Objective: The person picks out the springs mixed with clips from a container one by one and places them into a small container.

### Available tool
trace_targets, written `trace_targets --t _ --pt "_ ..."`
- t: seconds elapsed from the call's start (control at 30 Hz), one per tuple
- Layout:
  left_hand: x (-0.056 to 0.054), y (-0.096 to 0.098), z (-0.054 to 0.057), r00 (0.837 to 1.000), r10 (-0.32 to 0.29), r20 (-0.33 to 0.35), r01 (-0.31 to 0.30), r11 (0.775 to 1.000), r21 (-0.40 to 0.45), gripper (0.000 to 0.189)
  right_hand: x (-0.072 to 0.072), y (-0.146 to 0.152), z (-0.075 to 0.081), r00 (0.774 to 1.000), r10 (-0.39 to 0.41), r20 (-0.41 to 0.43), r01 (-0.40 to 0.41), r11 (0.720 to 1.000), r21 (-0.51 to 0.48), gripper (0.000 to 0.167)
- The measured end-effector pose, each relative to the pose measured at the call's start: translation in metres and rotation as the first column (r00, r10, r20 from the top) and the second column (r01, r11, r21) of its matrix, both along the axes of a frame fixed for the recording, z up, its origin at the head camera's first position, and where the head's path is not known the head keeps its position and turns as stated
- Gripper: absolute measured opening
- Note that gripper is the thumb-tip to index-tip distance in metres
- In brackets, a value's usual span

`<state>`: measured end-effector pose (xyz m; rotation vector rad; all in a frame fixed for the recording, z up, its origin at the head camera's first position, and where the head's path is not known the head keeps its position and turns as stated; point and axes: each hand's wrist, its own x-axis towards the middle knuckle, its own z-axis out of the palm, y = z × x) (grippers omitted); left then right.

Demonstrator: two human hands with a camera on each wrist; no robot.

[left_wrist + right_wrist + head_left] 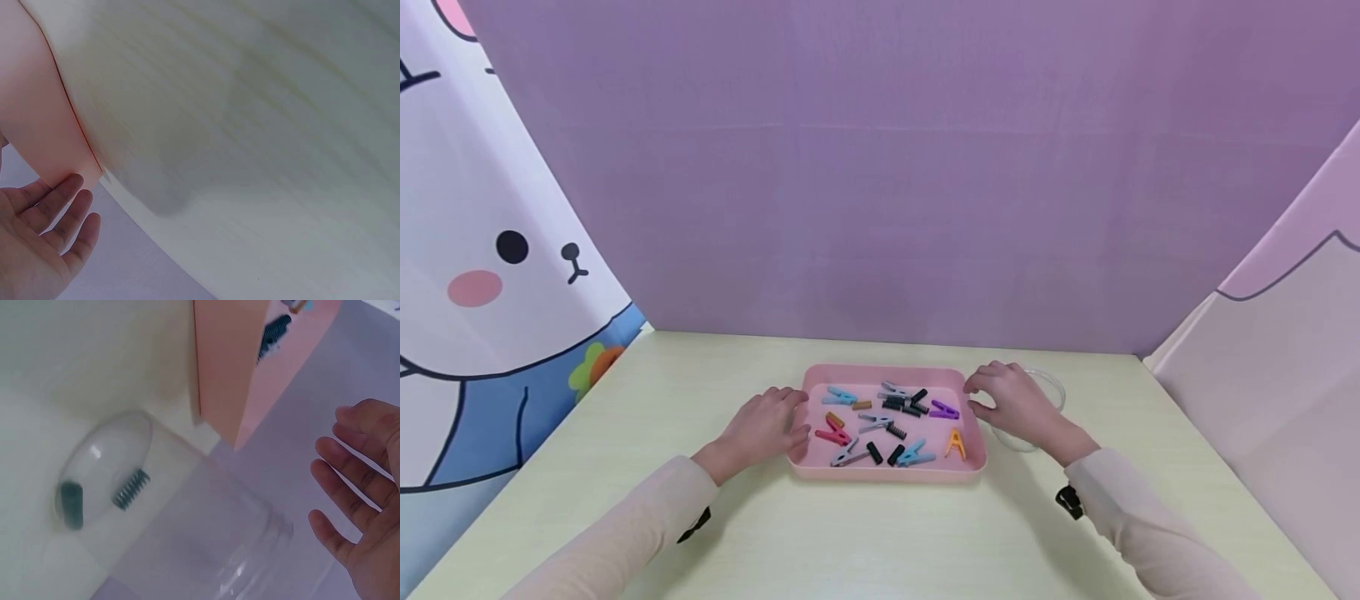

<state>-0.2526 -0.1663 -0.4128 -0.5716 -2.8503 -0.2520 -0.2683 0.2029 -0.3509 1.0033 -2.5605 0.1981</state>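
A pink tray point(887, 476) stands on the table with clothespins and small ridged, spring-like pieces in it. My left hand point(763, 429) is at the tray's left side, fingers slightly bent; in the left wrist view its fingertips overlap the tray's corner, and I cannot tell whether they press on it. The right hand point(1018, 404) hovers by the right rim, fingers apart and loosely bent, holding nothing. Next to it is a clear jar point(181, 481), partly behind that hand in the head view. A dark ridged piece point(131, 489) and a dark smooth piece point(72, 505) show through the jar.
Among the tray's contents are a purple clothespin point(944, 410), an orange one point(955, 444), a red one point(833, 431) and a light blue one point(914, 454). A purple cloth point(880, 183) hangs behind the pale table point(880, 542), with printed cloth at both sides.
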Motion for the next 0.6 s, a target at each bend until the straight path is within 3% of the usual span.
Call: trace_targets --t 0.27,0.6 --pt "0.001 0.001 0.000 1.000 0.015 0.024 -0.015 1.000 0.009 0.050 0.000 -0.016 -0.016 0.999 0.024 0.027 -0.026 0.999 0.048 0.015" --pt "0.001 0.001 0.000 1.000 0.000 0.001 0.000 1.000 0.004 0.049 0.000 -0.035 -0.032 0.995 0.075 0.069 -0.082 0.992 0.096 0.017"
